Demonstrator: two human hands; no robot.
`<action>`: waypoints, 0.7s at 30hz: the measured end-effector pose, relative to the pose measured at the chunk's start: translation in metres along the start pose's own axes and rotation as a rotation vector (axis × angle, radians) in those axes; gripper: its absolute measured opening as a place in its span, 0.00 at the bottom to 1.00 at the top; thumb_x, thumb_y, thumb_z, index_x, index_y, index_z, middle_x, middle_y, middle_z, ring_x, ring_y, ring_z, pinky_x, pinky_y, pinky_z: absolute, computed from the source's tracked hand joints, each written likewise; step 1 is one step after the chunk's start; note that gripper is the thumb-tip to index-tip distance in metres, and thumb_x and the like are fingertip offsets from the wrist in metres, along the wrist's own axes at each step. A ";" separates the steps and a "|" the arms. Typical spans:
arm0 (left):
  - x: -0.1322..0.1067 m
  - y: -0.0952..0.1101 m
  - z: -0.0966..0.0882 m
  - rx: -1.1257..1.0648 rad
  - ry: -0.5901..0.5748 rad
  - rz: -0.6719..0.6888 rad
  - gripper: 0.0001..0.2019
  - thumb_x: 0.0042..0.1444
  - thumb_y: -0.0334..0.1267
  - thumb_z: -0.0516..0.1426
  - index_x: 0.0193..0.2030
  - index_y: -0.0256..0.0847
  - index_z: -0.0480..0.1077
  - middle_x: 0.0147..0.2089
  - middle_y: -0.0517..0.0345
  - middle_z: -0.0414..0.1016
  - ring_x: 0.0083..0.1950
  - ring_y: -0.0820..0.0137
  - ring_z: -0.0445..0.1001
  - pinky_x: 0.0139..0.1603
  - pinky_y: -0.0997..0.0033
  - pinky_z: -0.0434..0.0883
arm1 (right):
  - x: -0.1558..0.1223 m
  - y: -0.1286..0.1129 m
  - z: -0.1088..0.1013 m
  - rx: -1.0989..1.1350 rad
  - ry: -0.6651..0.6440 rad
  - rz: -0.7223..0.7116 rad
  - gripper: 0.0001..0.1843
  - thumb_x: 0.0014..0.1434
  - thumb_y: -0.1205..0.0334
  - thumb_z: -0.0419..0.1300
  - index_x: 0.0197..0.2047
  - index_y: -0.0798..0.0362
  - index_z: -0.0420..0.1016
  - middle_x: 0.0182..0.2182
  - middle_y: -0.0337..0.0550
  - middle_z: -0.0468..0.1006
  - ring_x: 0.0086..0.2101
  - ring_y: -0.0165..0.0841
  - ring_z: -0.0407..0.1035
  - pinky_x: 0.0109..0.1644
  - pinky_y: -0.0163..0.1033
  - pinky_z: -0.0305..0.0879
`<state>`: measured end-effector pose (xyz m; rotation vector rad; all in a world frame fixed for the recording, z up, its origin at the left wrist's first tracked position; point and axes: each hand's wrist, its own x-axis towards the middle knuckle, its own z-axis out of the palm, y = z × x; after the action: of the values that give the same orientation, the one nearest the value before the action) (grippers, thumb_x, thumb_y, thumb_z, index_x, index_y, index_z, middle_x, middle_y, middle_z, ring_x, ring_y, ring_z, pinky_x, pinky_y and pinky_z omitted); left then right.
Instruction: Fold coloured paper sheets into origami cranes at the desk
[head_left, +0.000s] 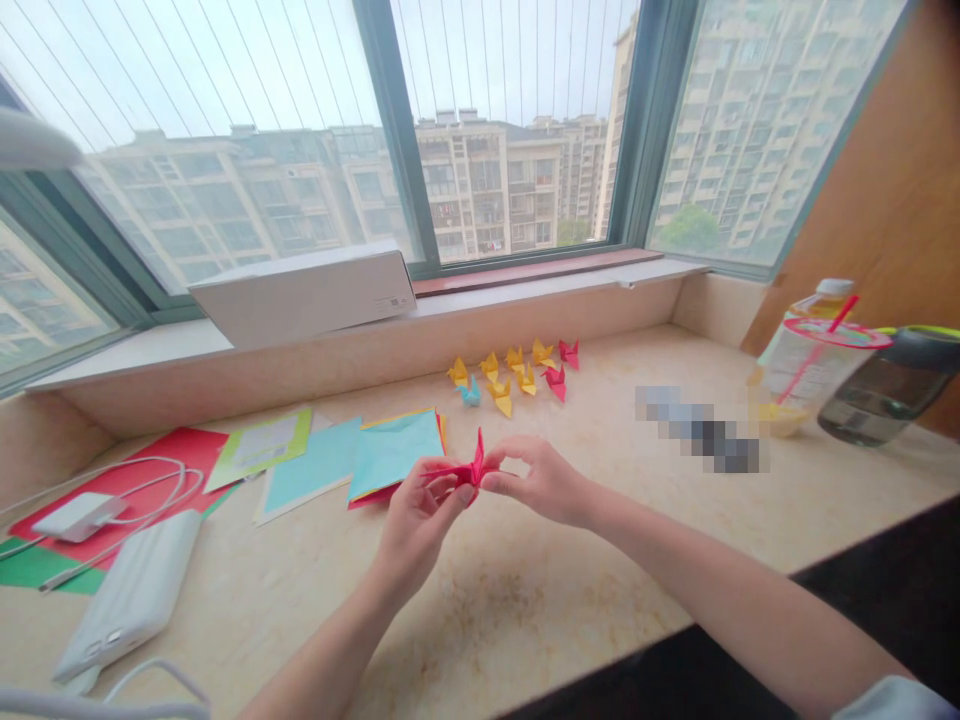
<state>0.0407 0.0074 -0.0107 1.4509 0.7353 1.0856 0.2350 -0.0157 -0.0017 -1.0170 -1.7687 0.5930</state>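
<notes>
Both hands hold a small pink folded paper crane [471,467] just above the beige stone counter [525,600]. My left hand [416,520] pinches its left side with closed fingers. My right hand [536,480] pinches its right side between thumb and fingertips. A point of the paper sticks up between the two hands. Behind them, near the wall, stand several finished paper cranes [517,375] in yellow, pink and one blue.
Coloured paper sheets [375,455] lie left of the hands. A white power bank [131,595], a charger with cable [82,515] and red paper [172,470] are at the far left. A white box [304,295] sits on the sill. Plastic cup with straw [814,365] and dark bottle [889,390] at right.
</notes>
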 end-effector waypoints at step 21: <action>0.000 0.000 0.002 -0.245 -0.007 -0.064 0.20 0.53 0.37 0.68 0.48 0.41 0.64 0.39 0.58 0.80 0.37 0.72 0.78 0.39 0.73 0.72 | -0.005 0.000 -0.001 0.226 -0.133 0.185 0.10 0.63 0.58 0.60 0.37 0.54 0.82 0.35 0.42 0.83 0.37 0.35 0.75 0.44 0.39 0.68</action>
<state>0.0423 0.0070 -0.0102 1.2143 0.6161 1.0806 0.2371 -0.0195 -0.0037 -1.0079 -1.6857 0.9740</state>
